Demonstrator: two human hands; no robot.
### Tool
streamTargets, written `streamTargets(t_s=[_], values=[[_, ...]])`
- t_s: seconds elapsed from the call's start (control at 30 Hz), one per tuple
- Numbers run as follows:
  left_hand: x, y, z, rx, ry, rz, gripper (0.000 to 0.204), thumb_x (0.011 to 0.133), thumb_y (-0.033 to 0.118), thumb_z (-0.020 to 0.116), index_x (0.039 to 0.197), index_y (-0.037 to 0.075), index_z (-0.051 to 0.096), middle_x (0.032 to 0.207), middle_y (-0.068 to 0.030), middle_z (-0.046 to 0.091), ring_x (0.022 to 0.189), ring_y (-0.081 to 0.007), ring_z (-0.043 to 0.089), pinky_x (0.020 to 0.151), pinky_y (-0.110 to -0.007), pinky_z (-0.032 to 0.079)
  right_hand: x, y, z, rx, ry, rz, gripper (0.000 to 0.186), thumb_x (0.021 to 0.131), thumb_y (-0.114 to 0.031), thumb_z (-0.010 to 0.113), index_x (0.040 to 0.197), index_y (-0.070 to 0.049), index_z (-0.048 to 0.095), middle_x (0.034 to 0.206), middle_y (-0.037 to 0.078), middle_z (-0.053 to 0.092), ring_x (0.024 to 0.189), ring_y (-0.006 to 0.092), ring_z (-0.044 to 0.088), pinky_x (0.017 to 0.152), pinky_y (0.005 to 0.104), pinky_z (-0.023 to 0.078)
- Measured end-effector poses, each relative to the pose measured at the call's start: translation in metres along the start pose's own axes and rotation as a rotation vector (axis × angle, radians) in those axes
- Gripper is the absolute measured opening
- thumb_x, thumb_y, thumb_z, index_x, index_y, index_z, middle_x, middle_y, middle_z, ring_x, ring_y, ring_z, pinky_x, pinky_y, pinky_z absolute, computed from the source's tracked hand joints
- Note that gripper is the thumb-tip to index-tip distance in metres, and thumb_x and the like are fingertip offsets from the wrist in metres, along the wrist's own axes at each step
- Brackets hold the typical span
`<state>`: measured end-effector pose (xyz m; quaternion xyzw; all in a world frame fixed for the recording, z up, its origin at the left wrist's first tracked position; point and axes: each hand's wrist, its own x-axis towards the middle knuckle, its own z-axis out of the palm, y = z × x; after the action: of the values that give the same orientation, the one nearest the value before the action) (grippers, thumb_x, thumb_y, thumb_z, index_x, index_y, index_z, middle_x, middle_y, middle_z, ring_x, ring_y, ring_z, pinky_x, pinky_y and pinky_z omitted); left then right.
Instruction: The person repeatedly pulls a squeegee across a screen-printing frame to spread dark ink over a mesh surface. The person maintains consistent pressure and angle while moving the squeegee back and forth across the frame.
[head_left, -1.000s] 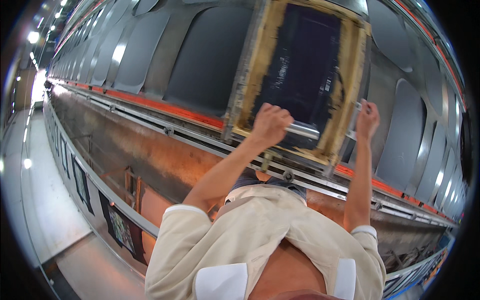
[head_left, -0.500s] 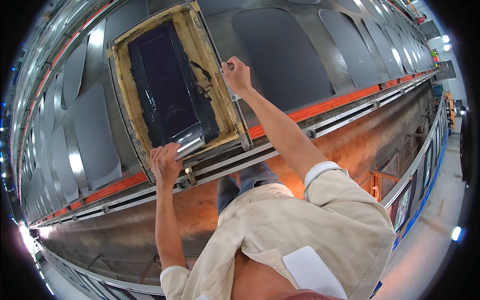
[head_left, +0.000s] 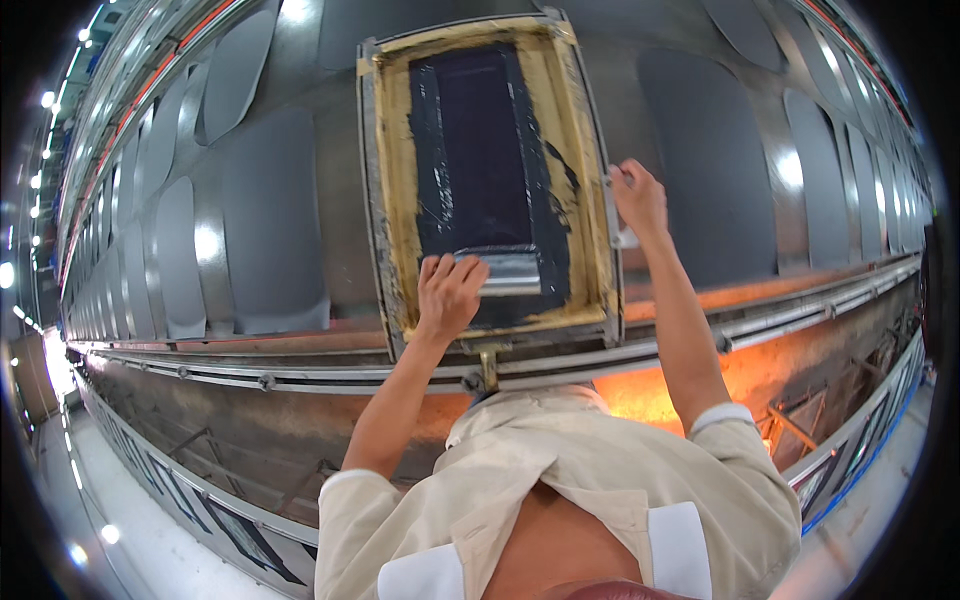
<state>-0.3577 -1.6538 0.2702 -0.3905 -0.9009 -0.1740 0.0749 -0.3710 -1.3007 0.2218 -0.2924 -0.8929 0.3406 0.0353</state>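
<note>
A screen-printing frame lies on the long table, its inner border coated in yellowish tape and its dark mesh smeared with shiny black ink. Near the close end of the mesh, my left hand is closed around the left end of a metal squeegee. The squeegee lies crosswise on the inked area. At the frame's right side, my right hand has its fingers curled at the outer edge; a small handle there is mostly hidden by them.
Dark grey rounded panels lie in rows on the table to the left, with more panels to the right. A metal rail runs along the near edge. Below it an orange glow shows beside my body.
My view has turned, so the frame now looks more upright and farther right. Both hands keep about the same places on the squeegee and at the frame's right edge.
</note>
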Motion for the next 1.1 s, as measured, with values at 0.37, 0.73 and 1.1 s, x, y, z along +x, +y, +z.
streamTargets(t_s=[0.37,0.73,1.1], values=[[0.271,-0.193,0.056,0.068,0.071,0.063,0.022,0.071,0.009,0.081,0.092,0.013,0.075,0.092,-0.002,0.074,0.085,-0.026,0.068,0.08,-0.041,0.048,0.17,-0.135,0.017,0.169,-0.205,-0.646,0.039,0.091,-0.031,0.075,0.12,-0.005,0.069,0.106,0.013,0.072,0.1,0.0301,0.068,0.087,0.0421,0.052],[0.359,-0.241,0.053,-0.051,-0.306,-0.226,0.032,0.075,0.034,0.087,0.097,0.013,0.077,0.089,-0.0135,0.075,0.087,-0.0366,0.071,0.08,-0.049,0.056,0.282,-0.223,0.084,-0.392,-0.538,-0.633,0.027,0.079,-0.025,0.077,0.099,-0.007,0.076,0.092,0.019,0.075,0.088,0.0367,0.073,0.078,0.047,0.057],[0.215,-0.151,0.037,-0.12,-0.297,-0.176,0.026,0.076,0.03,0.086,0.091,0.012,0.074,0.084,-0.0113,0.072,0.088,-0.0346,0.07,0.078,-0.047,0.053,0.127,-0.164,0.07,-0.365,-0.538,-0.724,0.019,0.082,-0.02,0.079,0.092,-0.007,0.071,0.086,0.018,0.071,0.088,0.0402,0.068,0.076,0.049,0.053]])
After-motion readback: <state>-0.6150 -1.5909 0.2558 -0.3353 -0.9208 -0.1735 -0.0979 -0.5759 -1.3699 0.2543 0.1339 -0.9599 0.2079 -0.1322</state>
